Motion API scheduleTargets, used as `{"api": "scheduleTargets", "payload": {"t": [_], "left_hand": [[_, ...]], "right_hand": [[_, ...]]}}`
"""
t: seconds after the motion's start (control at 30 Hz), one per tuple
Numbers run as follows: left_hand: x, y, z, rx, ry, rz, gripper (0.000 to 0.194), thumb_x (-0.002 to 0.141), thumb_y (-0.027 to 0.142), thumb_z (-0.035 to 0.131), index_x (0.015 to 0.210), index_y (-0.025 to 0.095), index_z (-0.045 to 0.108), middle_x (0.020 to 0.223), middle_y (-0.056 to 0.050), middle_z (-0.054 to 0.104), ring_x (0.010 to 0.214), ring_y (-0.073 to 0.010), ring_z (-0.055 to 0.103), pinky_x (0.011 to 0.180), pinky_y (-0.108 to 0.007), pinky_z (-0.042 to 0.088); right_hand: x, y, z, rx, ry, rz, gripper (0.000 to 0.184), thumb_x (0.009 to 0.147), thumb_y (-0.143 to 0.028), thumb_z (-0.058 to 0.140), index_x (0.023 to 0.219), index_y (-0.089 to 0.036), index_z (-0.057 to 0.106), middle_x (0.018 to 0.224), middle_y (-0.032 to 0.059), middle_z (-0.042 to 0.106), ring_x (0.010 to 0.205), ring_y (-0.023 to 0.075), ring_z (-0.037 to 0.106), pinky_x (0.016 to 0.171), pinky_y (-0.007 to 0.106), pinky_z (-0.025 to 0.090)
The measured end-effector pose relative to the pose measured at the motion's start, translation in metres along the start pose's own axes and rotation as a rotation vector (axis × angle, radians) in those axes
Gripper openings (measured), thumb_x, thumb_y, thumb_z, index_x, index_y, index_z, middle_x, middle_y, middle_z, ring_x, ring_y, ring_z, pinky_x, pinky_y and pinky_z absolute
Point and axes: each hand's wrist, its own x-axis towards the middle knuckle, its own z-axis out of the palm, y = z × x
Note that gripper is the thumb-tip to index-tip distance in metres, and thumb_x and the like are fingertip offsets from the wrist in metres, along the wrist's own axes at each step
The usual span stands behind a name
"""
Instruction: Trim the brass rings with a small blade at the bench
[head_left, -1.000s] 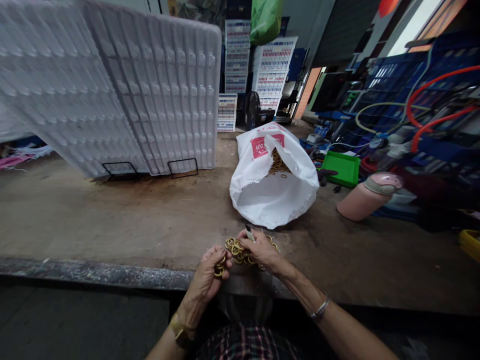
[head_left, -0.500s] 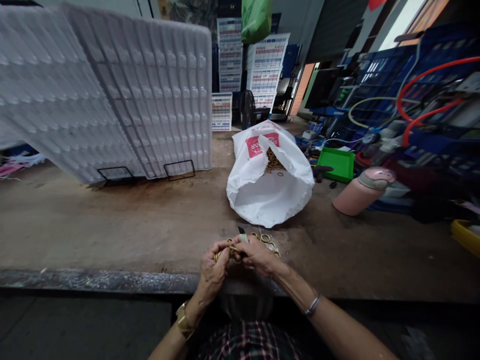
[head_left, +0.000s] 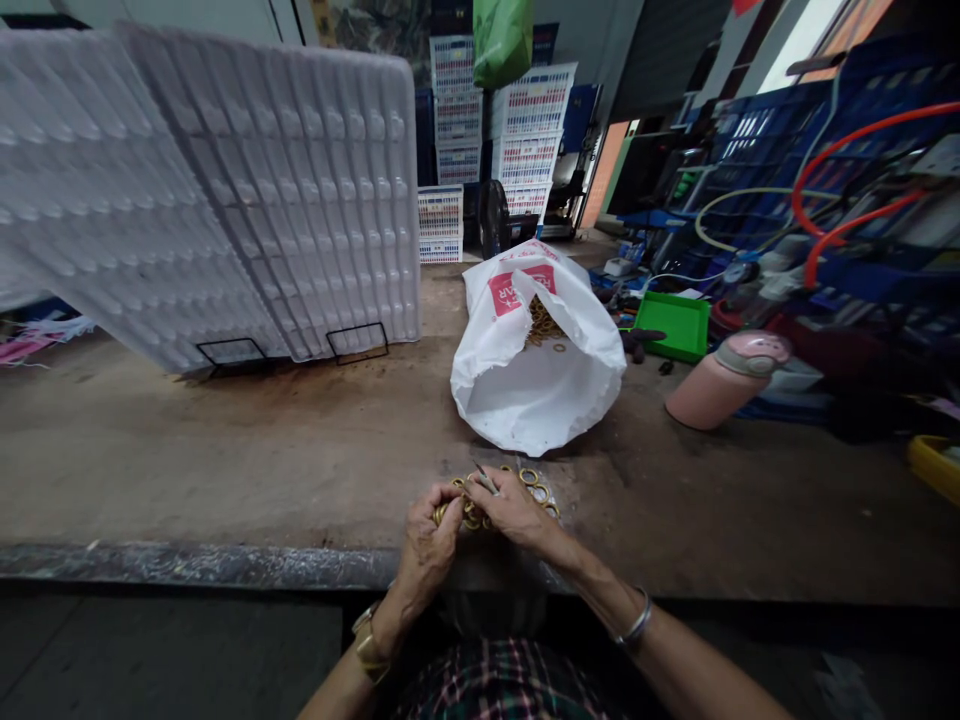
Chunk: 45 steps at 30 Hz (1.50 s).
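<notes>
Close to the table's front edge, my left hand point(head_left: 427, 538) is closed around brass-coloured rings point(head_left: 439, 514), pinching them between thumb and fingers. My right hand point(head_left: 523, 512) grips a small knife point(head_left: 486, 481) with a pale handle and a thin dark blade pointing up and away. Its fingertips meet the rings at the left hand; the exact contact is hidden. Several loose rings point(head_left: 537, 490) lie on the table beyond and beside the right hand. Behind them, a torn white bag point(head_left: 536, 405) lies with its mouth toward me, more rings point(head_left: 543, 322) inside.
Ribbed translucent plastic trays point(head_left: 315, 200) stand at the left in black wire holders point(head_left: 357, 341). To the right are a pink bottle point(head_left: 720, 385), a green tray point(head_left: 679, 325) and a yellow container point(head_left: 934, 468). White crates point(head_left: 529, 160) are stacked at the back.
My right hand has turned, so the knife's blade now shows thin and edge-on, tilted left. The left hand keeps its hold on the rings. The view has shifted slightly.
</notes>
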Motion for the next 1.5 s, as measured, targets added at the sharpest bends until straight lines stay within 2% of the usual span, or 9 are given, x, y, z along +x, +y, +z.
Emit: {"api": "scheduleTargets", "payload": {"t": [0.17,0.53,0.7,0.87,1.1,1.23,1.33,1.4,1.5], "left_hand": [[0.000,0.005,0.001,-0.212,-0.195,-0.238,0.031,0.076,0.048,0.051,0.080,0.017,0.052,0.051,0.007,0.044,0.037,-0.0051,0.036,0.036,-0.016,0.030],[-0.001,0.009,0.007,-0.306,-0.211,-0.228,0.031,0.075,0.047,0.054,0.072,0.017,0.049,0.059,0.006,0.048,0.041,-0.0038,0.040,0.037,-0.015,0.032],[0.000,0.010,0.011,-0.276,-0.175,-0.219,0.034,0.073,0.050,0.055,0.072,0.016,0.049,0.058,0.005,0.048,0.041,-0.0039,0.038,0.036,-0.016,0.032],[0.003,0.011,0.016,-0.248,-0.159,-0.221,0.035,0.073,0.050,0.055,0.073,0.016,0.049,0.055,0.006,0.047,0.040,-0.0041,0.037,0.037,-0.016,0.032],[0.003,0.010,0.018,-0.202,-0.132,-0.230,0.035,0.072,0.051,0.055,0.072,0.016,0.048,0.053,0.006,0.047,0.039,-0.0043,0.037,0.037,-0.016,0.032],[0.003,0.012,0.015,-0.190,-0.151,-0.196,0.033,0.074,0.049,0.054,0.070,0.017,0.046,0.055,0.006,0.048,0.039,-0.0041,0.038,0.036,-0.016,0.031],[-0.008,0.027,0.010,-0.178,-0.232,-0.187,0.031,0.076,0.047,0.053,0.070,0.017,0.047,0.057,0.005,0.049,0.041,-0.0042,0.039,0.038,-0.016,0.031],[-0.021,0.041,0.004,-0.166,-0.359,-0.208,0.030,0.078,0.046,0.051,0.072,0.017,0.049,0.058,0.004,0.050,0.043,-0.0045,0.041,0.040,-0.016,0.033],[-0.039,0.049,-0.010,-0.130,-0.487,-0.308,0.030,0.078,0.046,0.053,0.073,0.016,0.051,0.058,0.004,0.051,0.043,-0.0041,0.041,0.040,-0.015,0.031]], "right_hand": [[0.003,0.004,-0.001,-0.062,-0.004,-0.037,0.024,0.079,-0.034,0.045,0.065,-0.017,0.051,0.058,-0.0051,0.047,0.056,0.0083,0.042,0.052,0.020,0.031],[0.003,0.008,-0.011,0.025,-0.018,-0.066,0.024,0.082,-0.031,0.041,0.075,-0.017,0.059,0.068,-0.0004,0.060,0.066,0.0119,0.054,0.063,0.022,0.038],[-0.002,0.015,-0.014,-0.277,0.078,-0.118,0.022,0.082,-0.024,0.036,0.071,-0.018,0.055,0.061,-0.0004,0.055,0.056,0.0113,0.048,0.054,0.022,0.031],[-0.011,0.024,-0.013,-0.524,-0.009,-0.227,0.017,0.071,-0.009,0.040,0.075,-0.019,0.053,0.069,0.0012,0.059,0.062,0.0121,0.049,0.057,0.023,0.028],[-0.012,0.021,-0.013,-0.679,-0.060,-0.177,0.024,0.070,-0.007,0.038,0.084,-0.018,0.054,0.075,0.0041,0.062,0.066,0.0138,0.053,0.058,0.024,0.027],[-0.011,0.017,-0.011,-0.770,-0.025,-0.140,0.024,0.072,-0.009,0.039,0.087,-0.017,0.054,0.076,0.0054,0.064,0.064,0.0145,0.054,0.056,0.025,0.024],[-0.006,0.015,-0.017,-0.826,0.024,-0.078,0.023,0.072,-0.009,0.039,0.086,-0.017,0.055,0.073,0.0060,0.064,0.061,0.0145,0.053,0.054,0.026,0.023],[-0.001,0.017,-0.028,-0.859,0.092,0.009,0.024,0.070,-0.008,0.040,0.085,-0.016,0.056,0.068,0.0059,0.062,0.056,0.0140,0.050,0.052,0.026,0.022],[0.002,0.027,-0.048,-0.849,0.219,-0.036,0.025,0.067,-0.009,0.042,0.086,-0.015,0.056,0.061,0.0039,0.058,0.052,0.0130,0.045,0.051,0.026,0.021]]}}
